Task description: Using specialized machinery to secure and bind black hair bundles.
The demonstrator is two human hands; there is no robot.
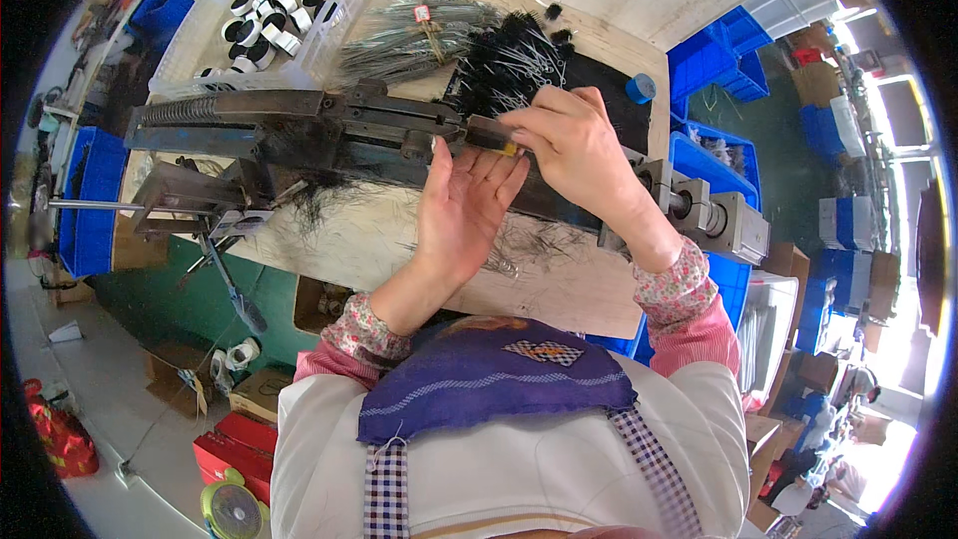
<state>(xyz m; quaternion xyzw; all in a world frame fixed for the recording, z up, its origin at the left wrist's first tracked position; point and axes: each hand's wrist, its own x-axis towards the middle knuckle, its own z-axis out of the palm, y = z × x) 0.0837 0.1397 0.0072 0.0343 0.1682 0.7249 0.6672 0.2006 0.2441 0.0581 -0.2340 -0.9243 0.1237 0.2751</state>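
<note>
A long dark metal machine lies across the bench, with a coiled spring along its left part. At its right part is a small dark block with a yellow edge. My right hand comes from the right with thumb and fingers pinched on the right end of this block. My left hand is palm up just below the block, fingers stretched out toward it and thumb raised beside the machine. No object shows in the left palm. Behind my hands lies a pile of black-bristled brushes with wire stems.
Bundled thin metal wires lie at the back, beside a clear plastic crate of white-and-black rolls. A blue tape roll sits back right. Loose black bristles litter the bench. Blue bins stand right; a metal lever hangs left.
</note>
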